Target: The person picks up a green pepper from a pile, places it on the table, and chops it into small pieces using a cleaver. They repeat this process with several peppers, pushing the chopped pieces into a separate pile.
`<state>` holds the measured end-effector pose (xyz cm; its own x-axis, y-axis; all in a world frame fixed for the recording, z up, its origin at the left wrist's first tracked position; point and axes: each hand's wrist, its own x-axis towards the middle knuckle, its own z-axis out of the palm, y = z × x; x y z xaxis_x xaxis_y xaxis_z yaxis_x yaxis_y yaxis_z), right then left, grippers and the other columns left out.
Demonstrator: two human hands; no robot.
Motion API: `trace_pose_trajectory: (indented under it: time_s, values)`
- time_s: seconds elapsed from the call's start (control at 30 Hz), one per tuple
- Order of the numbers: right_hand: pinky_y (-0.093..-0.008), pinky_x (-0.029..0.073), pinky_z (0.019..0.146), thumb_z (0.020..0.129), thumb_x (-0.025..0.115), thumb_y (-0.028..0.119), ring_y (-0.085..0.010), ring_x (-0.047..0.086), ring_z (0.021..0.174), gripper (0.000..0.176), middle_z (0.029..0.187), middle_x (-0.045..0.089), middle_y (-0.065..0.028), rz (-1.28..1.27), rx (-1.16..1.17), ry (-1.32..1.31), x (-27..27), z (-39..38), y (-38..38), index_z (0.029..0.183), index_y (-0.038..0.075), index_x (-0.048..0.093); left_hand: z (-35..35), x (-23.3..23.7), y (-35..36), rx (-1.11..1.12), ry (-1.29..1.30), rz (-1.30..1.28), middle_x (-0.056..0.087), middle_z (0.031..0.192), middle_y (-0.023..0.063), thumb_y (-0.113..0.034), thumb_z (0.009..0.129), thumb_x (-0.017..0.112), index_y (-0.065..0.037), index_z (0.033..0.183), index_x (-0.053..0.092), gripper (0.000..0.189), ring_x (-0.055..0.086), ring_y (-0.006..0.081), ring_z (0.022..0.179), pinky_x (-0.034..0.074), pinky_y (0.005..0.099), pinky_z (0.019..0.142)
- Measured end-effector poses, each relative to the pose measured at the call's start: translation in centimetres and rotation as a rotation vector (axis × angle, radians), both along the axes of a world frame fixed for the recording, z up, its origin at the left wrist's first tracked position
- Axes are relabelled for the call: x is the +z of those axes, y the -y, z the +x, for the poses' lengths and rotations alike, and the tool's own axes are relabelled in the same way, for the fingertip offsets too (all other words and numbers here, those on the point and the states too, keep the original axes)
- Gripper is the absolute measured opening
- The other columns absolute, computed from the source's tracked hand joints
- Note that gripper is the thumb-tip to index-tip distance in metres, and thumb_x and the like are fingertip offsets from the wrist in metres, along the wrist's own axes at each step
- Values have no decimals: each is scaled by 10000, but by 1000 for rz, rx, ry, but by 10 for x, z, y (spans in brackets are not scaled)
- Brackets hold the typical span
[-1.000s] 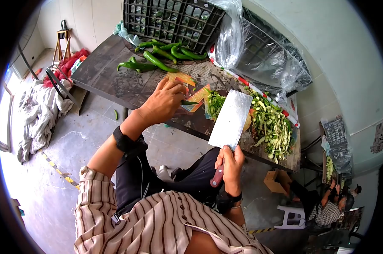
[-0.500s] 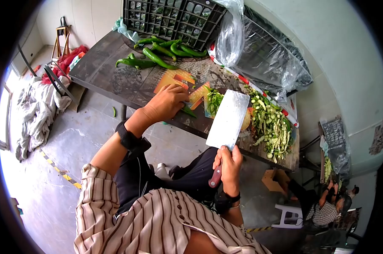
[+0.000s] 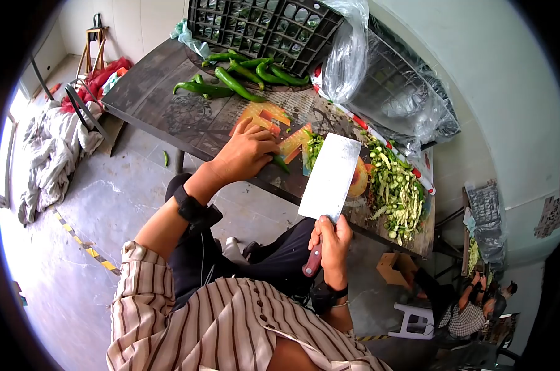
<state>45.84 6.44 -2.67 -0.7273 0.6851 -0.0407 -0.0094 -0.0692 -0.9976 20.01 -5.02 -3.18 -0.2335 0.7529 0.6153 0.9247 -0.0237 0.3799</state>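
Note:
My left hand (image 3: 247, 153) is curled over the near edge of the table, its fingers closed on a green chili pepper (image 3: 281, 163) whose end pokes out below them. In my right hand (image 3: 332, 244) is a cleaver (image 3: 330, 176), gripped by its brown handle with the broad blade pointing up and away. The blade hides part of a small heap of cut chili (image 3: 315, 147). Farther right lies a bigger pile of chopped chilies (image 3: 396, 191). Several whole green chilies (image 3: 239, 74) rest toward the back of the table.
The dark table (image 3: 150, 102) has an orange patterned surface (image 3: 255, 116) near my left hand. Behind stand a black crate (image 3: 264, 31) and a plastic-covered crate (image 3: 397, 80). At lower right are a cardboard box (image 3: 396, 269), a white stool (image 3: 413, 320) and another person (image 3: 468, 312).
The view has shifted slightly. My left hand stays over the chili at the table edge, and the cleaver is still raised in my right hand, tilted a little differently.

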Motion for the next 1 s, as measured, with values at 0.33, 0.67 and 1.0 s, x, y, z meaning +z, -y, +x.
trace_pose_trajectory:
  time_s: [0.33,0.67,1.0]
  values:
    - [-223,415,430,967,515,112,-77,494,464,127,596,532,-29,227,222,121,26,-7,-14,897,18,463,-4,-4,-18,114,-53,-26,620,896,-3,-124,767,676,-146,882,669,118,558,218,1001,229,583,1083]
    - [-248,425,430,946,532,123,-89,525,469,143,584,539,-36,387,285,320,56,-27,-27,898,0,480,12,-9,-15,169,-3,67,618,889,-24,-124,731,706,-154,847,673,124,558,198,998,246,552,1087]
    - [-416,412,504,900,593,82,-353,549,539,183,621,533,-207,862,405,409,79,-63,-43,836,-29,462,13,-12,-7,149,-19,99,595,928,-49,-176,718,724,-177,854,694,139,534,183,1004,297,496,1058]
